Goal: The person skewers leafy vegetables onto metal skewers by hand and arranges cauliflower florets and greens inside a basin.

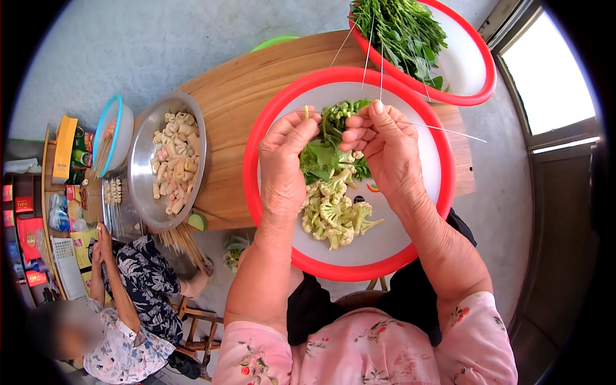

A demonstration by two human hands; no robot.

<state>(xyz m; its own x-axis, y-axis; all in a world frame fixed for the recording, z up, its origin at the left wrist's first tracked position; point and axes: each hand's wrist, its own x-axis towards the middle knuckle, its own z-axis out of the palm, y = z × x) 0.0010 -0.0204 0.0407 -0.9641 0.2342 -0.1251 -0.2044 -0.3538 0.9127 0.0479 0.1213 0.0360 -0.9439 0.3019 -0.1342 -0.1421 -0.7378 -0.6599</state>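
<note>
Presently, in the head view, I observe both bare hands above a round white tray with a red rim (253, 167). The left hand (283, 151), fingers curled, pinches a small light-green piece (307, 112); the right hand (393, 147) pinches a thin, straight, pale skewer (443, 129), apparently kept near-level for control. Leafy green vegetables (317, 157) show between and below; cream cauliflower florets (337, 212) lie on the tray, presumably within reach. Further thin skewers (381, 77) project past the far rim, possibly obstructing forward movement. Left stands a steel basin (142, 199) of pale rolled pieces (174, 163).
</note>
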